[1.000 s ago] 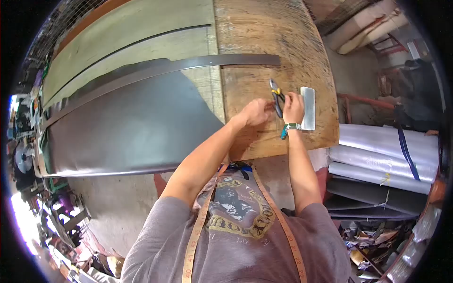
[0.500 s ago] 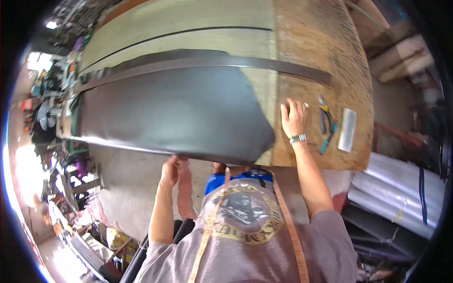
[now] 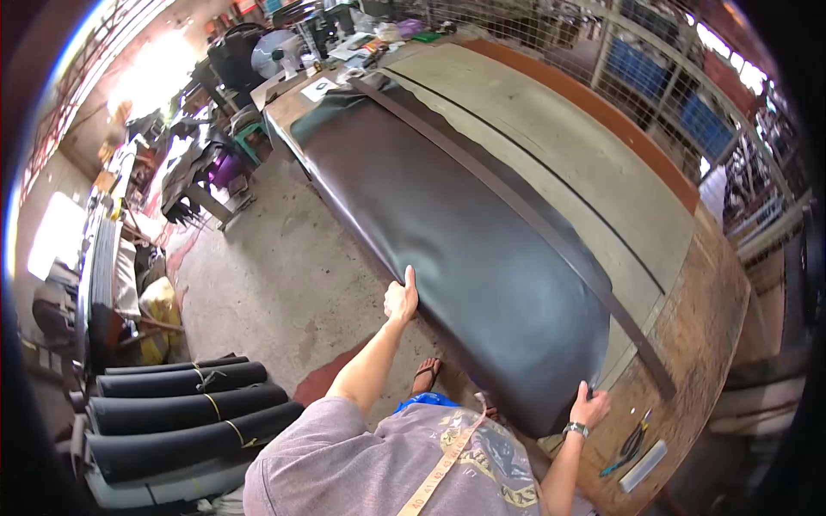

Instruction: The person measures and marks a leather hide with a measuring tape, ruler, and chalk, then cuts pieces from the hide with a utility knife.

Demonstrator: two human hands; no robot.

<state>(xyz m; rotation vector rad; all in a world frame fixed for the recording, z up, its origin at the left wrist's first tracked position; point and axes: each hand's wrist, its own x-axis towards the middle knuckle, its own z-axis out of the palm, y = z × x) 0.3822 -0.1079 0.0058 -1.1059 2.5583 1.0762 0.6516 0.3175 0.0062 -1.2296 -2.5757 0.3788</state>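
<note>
A large dark brown leather sheet [image 3: 447, 232] lies along the worktable, its near side hanging over the front edge. My left hand [image 3: 402, 297] grips that near edge around the middle, thumb on top and fingers hidden under the material. At the sheet's right end my right hand [image 3: 589, 406] is closed on the edge, thumb raised. A long flat dark strip like a straightedge [image 3: 516, 202] rests lengthwise across the leather, its end projecting over bare wood. Close to my right hand lie pliers [image 3: 637, 437], a teal-handled tool [image 3: 613, 467] and a pale block [image 3: 643, 466].
Pale green board [image 3: 551, 112] covers part of the wooden table [image 3: 710, 297]. Black rolls [image 3: 189, 413] are stacked on the floor at lower left. A wire mesh partition [image 3: 533, 39] stands behind the table. Clutter fills its far end. A tape measure [image 3: 443, 464] hangs from my neck.
My view has turned left. My right hand has gone from lying on the bare wood to gripping the leather's right end. My left hand still holds the near edge, its thumb now on top.
</note>
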